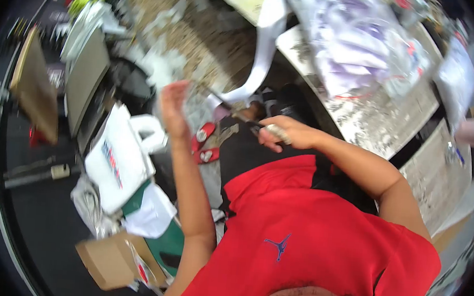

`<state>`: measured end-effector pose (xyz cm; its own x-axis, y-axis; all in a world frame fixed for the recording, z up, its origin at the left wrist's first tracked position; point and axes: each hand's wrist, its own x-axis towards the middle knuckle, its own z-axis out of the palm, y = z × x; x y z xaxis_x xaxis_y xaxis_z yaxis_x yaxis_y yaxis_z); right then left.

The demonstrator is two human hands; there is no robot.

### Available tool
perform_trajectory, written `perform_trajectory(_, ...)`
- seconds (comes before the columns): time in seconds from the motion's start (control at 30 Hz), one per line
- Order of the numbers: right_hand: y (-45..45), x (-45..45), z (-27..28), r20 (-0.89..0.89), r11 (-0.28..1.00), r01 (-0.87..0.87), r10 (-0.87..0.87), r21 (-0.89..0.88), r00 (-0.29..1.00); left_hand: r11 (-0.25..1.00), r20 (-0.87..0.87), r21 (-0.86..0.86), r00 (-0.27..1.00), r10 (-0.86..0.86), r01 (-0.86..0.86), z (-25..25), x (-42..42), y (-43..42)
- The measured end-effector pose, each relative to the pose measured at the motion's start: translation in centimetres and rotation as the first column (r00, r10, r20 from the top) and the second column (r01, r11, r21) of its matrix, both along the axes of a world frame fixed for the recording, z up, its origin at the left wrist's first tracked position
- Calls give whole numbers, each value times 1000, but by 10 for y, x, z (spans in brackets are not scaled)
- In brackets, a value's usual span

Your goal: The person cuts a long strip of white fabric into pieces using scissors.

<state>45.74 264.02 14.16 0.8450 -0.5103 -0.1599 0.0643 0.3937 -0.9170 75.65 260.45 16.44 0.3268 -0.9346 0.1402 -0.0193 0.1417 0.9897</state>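
Note:
My right hand point(288, 133) is closed around what look like long scissors point(232, 107), with pale wrapping on the handle by my fingers. Their dark blades point up and to the left, away from my lap. To the left, my left hand point(174, 108) is raised with its fingers stretched out, somewhat blurred, and nothing shows in it. A long white strip point(262, 55) hangs off the table edge and curves down close to the scissors' tip. Whether strip and tip touch, I cannot tell.
On the right, worn tables point(356, 124) carry a clear bag of white material point(345, 51). Scraps point(160, 58) litter the floor near red slippers point(206, 145). At left are a white printed bag point(116, 158), a cardboard box point(108, 260) and leaning boards point(36, 87).

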Motion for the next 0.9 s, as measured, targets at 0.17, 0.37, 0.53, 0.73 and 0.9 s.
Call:
perform_trajectory(0.17, 1, 3, -2, -48, 999, -11, 8, -53, 999, 912, -540, 66, 783, -310, 406, -30, -26, 43)
perform_trajectory(0.37, 2, 6, -3, -103, 991, -32, 18, -130, 995, 886, -363, 244, 884, -293, 394, -19, -19, 38)
perform_trajectory(0.53, 0, 6, 1, -138, 985, -67, 45, -157, 989, 807, -380, 275, 830, -409, 523, -21, -8, 42)
perform_trajectory(0.73, 1, 2, -1, -17, 994, -91, 90, -57, 996, 833, -484, 178, 784, -389, 523, -14, -27, 30)
perform_trajectory(0.9, 2, 1, -8, 42, 995, -98, 99, -31, 994, 854, -429, 132, 805, -409, 504, -23, -35, 21)
